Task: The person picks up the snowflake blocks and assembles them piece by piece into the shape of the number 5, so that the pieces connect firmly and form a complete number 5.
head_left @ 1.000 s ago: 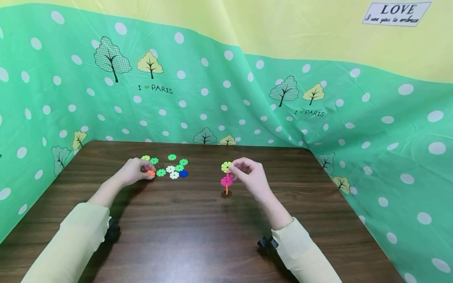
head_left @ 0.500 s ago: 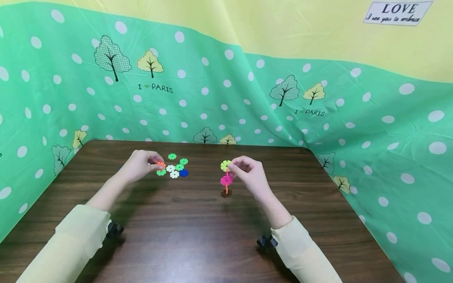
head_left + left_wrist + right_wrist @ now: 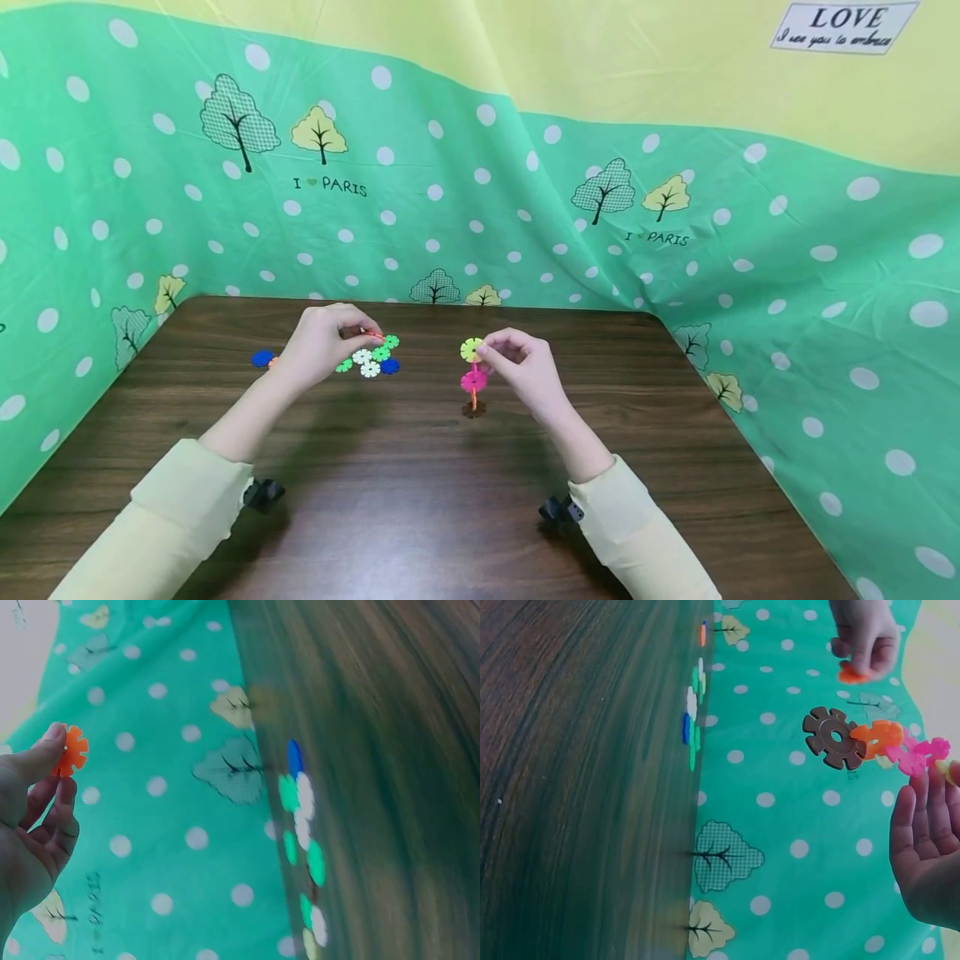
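My left hand (image 3: 326,342) pinches an orange notched disc (image 3: 73,751) between thumb and fingers, above the loose discs in the head view. My right hand (image 3: 525,371) holds the yellow disc (image 3: 472,350) at the top of a joined chain. Below the yellow one hang pink discs (image 3: 473,382), then an orange disc (image 3: 877,739) and a brown disc (image 3: 835,738) at the lower end. In the right wrist view the chain reaches from the right fingers towards the left, with the left hand (image 3: 866,637) above it.
Loose discs lie on the brown table (image 3: 420,492): white (image 3: 370,369), green (image 3: 343,365) and blue (image 3: 389,366) ones in a group, another blue disc (image 3: 262,358) farther left. A polka-dot cloth (image 3: 480,208) hangs behind the table.
My left hand has lifted the orange disc and carried it to the right, over the loose discs, uncovering the blue disc at the left. My right hand and the chain have shifted slightly left.
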Available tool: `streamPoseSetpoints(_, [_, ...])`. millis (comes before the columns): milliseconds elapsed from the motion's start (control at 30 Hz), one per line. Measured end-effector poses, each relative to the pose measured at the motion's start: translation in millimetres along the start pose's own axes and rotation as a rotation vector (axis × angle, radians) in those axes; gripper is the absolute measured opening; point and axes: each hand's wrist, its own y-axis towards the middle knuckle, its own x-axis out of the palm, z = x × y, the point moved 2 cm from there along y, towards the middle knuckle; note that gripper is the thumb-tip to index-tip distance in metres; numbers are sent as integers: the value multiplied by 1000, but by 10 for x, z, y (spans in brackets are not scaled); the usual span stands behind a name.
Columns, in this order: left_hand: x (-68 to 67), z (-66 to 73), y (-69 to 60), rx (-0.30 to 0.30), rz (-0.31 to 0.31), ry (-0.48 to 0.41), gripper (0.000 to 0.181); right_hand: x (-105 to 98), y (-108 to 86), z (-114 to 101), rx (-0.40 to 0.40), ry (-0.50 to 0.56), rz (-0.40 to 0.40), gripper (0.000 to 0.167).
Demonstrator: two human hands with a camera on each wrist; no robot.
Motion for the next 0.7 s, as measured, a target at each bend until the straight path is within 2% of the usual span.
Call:
streamPoseSetpoints(333, [115,401,38,22,71,-146,11,59,-1,5,-30,26,4,12])
streamPoseSetpoints(467, [193,491,31,50,113,-159,11,92,3,-2,-54,40,14,13])
streamPoseSetpoints(700, [338,567,16,143,212,-188,12,121,-3,-64,-71,30,43,12])
